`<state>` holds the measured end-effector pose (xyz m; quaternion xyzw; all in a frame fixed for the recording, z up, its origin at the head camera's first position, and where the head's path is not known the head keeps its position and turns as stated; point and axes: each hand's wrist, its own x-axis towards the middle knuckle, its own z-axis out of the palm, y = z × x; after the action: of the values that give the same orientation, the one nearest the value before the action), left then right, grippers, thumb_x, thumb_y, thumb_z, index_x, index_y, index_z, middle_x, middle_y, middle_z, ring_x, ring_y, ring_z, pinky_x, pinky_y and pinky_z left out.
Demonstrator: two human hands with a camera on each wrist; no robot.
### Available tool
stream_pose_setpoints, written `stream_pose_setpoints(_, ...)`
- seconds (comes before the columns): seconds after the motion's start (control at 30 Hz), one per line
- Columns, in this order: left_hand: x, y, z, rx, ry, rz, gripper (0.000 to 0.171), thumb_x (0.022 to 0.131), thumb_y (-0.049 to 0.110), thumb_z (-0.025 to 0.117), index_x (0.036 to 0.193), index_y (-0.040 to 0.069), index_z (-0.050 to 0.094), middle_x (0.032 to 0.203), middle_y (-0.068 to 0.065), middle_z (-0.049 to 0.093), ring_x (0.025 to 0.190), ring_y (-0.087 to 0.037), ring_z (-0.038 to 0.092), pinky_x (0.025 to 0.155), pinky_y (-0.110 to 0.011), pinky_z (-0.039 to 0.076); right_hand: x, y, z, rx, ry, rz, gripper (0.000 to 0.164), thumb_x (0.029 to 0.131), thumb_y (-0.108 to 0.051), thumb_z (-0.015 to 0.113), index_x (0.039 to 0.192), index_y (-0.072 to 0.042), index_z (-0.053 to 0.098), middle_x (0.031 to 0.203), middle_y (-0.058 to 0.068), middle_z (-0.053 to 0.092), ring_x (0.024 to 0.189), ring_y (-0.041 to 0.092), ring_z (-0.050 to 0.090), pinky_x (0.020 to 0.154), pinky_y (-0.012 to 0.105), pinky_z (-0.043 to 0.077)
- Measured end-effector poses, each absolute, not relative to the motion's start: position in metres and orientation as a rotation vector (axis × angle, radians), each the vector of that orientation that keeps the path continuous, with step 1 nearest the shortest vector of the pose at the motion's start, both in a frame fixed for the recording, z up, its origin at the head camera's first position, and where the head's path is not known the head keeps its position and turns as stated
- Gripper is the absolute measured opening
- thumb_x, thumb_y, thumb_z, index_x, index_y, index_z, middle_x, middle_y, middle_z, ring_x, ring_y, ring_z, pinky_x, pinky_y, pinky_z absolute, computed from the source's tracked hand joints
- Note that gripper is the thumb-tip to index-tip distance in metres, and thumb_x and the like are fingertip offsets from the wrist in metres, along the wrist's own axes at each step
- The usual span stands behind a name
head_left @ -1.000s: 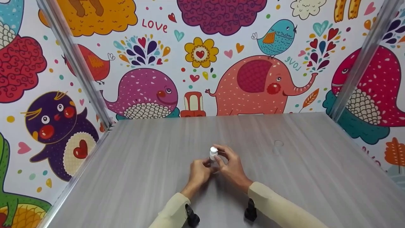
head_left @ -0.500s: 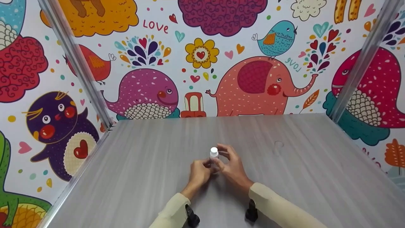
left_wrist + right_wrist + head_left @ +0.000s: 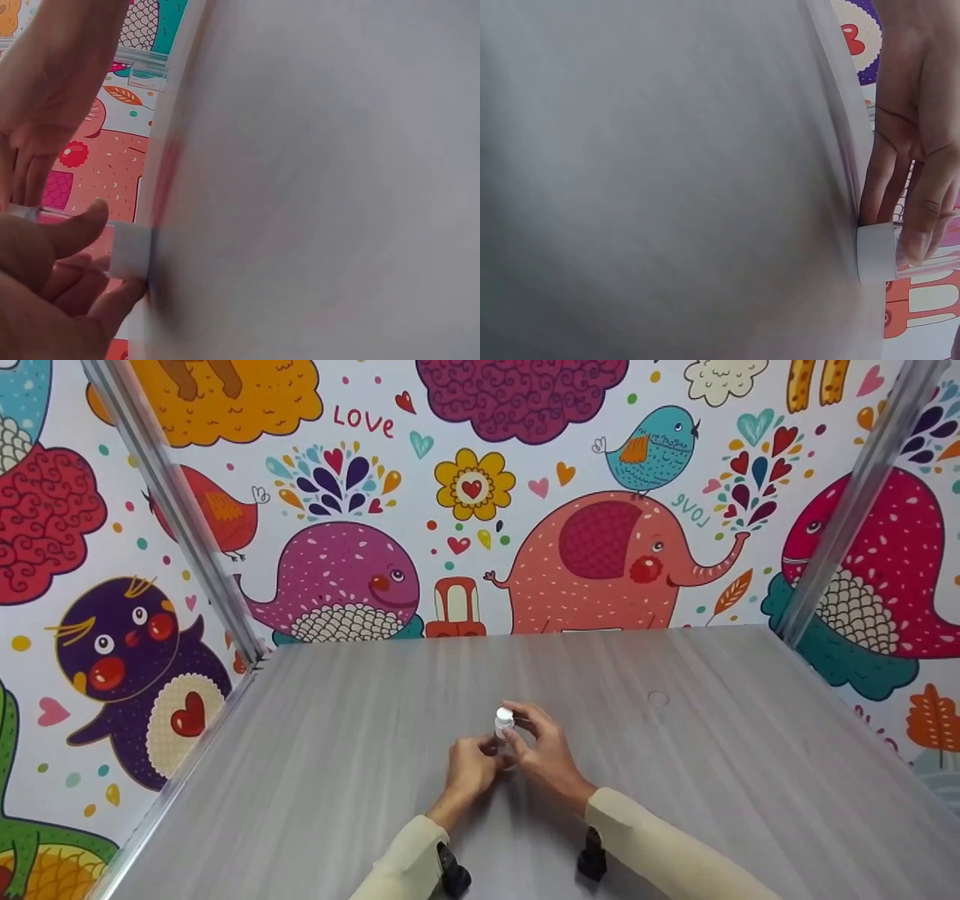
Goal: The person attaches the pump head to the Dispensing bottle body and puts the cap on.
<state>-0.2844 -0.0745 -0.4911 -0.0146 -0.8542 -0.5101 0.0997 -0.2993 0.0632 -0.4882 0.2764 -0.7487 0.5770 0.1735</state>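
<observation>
A small, clear, tube-shaped bottle with a white top (image 3: 504,714) stands upright on the table between my hands. Its white base (image 3: 131,251) meets the tabletop in both wrist views. My left hand (image 3: 471,765) pinches the lower part near that base, and its fingertips (image 3: 913,247) reach down the clear wall. Higher up, my right hand (image 3: 547,750) grips the bottle with thumb and fingers close beneath the white top. The fingers hide most of the clear body in the head view.
A faint clear round piece (image 3: 658,700), perhaps a see-through cap, stands on the grey table (image 3: 360,780) to the right of the hands. Patterned panels (image 3: 465,532) with metal corner posts (image 3: 180,510) enclose the back and sides.
My right thumb is lower on the bottle half a second ago and is now back near the white top. The left hand keeps its hold at the base.
</observation>
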Motion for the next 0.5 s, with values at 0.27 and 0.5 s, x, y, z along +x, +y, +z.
stream_pose_setpoints(0.27, -0.2852, -0.0750, -0.4903, -0.036, -2.525, -1.504, 0.021, 0.076, 0.002, 0.081, 0.097, 0.002, 0.079, 0.092, -0.014, 0.078, 0.083, -0.020, 0.072, 0.076, -0.036, 0.059, -0.3010, 0.0638, -0.4876, 0.790, -2.105, 1.587, 0.036, 0.094, -0.009, 0.068, 0.129, -0.006, 0.061, 0.122, 0.009, 0.066, 0.114, 0.026, 0.066, 0.101, 0.036, 0.052)
stream_pose_setpoints(0.5, -0.2820, -0.0744, -0.4910, -0.060, -2.518, -1.466, 0.022, 0.076, 0.003, 0.081, 0.097, 0.000, 0.079, 0.091, -0.015, 0.078, 0.083, -0.021, 0.073, 0.072, -0.035, 0.059, -0.2960, 0.0635, -0.4874, 0.733, -2.153, 1.533, 0.037, 0.094, -0.015, 0.070, 0.127, -0.001, 0.062, 0.120, 0.009, 0.066, 0.113, 0.024, 0.067, 0.099, 0.031, 0.053)
